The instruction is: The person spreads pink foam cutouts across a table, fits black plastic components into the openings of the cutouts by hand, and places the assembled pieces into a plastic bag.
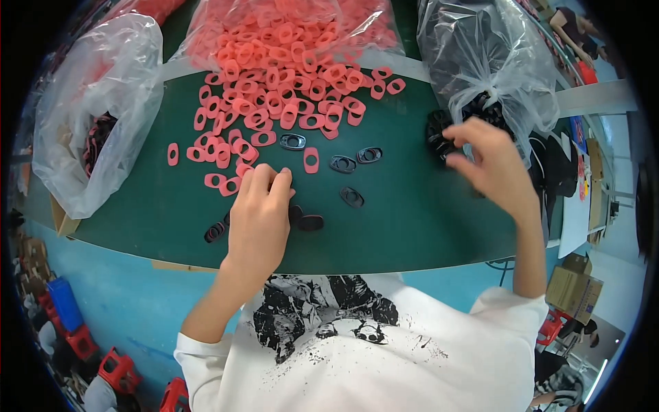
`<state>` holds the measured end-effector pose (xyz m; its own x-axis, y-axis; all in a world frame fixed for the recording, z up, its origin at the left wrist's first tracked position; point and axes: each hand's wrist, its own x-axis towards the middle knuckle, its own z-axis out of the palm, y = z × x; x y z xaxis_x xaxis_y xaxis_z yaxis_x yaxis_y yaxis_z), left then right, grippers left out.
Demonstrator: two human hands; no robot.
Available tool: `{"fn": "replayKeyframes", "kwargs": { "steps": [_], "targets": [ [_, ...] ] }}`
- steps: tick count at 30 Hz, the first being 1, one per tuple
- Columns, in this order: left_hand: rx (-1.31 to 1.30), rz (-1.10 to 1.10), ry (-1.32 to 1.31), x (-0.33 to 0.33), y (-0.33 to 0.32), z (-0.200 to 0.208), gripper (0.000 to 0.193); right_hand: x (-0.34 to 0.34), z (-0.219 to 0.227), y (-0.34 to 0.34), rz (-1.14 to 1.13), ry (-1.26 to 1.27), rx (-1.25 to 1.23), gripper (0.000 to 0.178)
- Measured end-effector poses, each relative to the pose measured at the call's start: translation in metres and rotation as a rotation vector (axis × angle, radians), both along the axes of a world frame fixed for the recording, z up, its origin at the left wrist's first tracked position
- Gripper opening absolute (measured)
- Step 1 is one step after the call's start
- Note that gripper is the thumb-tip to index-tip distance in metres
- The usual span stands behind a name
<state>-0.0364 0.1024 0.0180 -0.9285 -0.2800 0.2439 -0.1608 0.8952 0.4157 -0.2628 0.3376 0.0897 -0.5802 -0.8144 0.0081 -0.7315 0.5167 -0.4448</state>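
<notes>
At far left a clear plastic bag [89, 103] lies on the green table [412, 226]. Left of centre, the left hand [259, 213] rests knuckles-up, fingers pressed together over small black oval parts [310, 222], below the red oval rings [274, 103]. At upper right, the right hand [491, 165], fingers curled, pinches black parts [437, 134] at the dark bag [480, 55].

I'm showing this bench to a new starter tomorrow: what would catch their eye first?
Probably the heap of pink oval rings spilling from a clear bag at the far middle of the green table. Next, the left hand resting among black oval parts near the front edge. The right hand reaches to black parts at another bag's mouth.
</notes>
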Motion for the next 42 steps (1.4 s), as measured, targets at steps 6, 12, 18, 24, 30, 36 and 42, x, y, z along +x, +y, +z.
{"fn": "replayKeyframes", "kwargs": {
  "steps": [6, 12, 18, 24, 30, 36, 42],
  "targets": [
    [-0.061, -0.03, 0.014, -0.001, -0.004, -0.002, 0.03, 0.02, -0.045, 0.03, -0.051, 0.11, 0.102, 0.037],
    [-0.019, -0.097, 0.028, -0.004, -0.002, -0.004, 0.023, 0.033, -0.039, 0.006, 0.149, 0.167, -0.068, 0.025],
    [0.081, -0.143, -0.016, 0.003, -0.008, 0.001, 0.026, 0.019, -0.038, -0.06, 0.262, -0.109, -0.269, 0.021],
    [0.076, -0.103, -0.009, 0.005, -0.004, -0.001, 0.026, 0.029, -0.041, -0.103, 0.372, -0.165, -0.24, 0.02],
    [0.012, -0.127, -0.054, 0.003, -0.002, 0.004, 0.027, 0.012, -0.041, -0.108, 0.225, -0.081, -0.243, 0.014],
    [0.038, -0.095, -0.193, 0.001, -0.004, 0.013, 0.024, 0.012, -0.038, -0.132, 0.274, -0.06, -0.267, 0.014],
    [0.192, -0.212, -0.044, 0.003, -0.014, 0.001, 0.029, 0.012, -0.061, -0.152, 0.547, 0.169, -0.196, 0.012]
  ]
}}
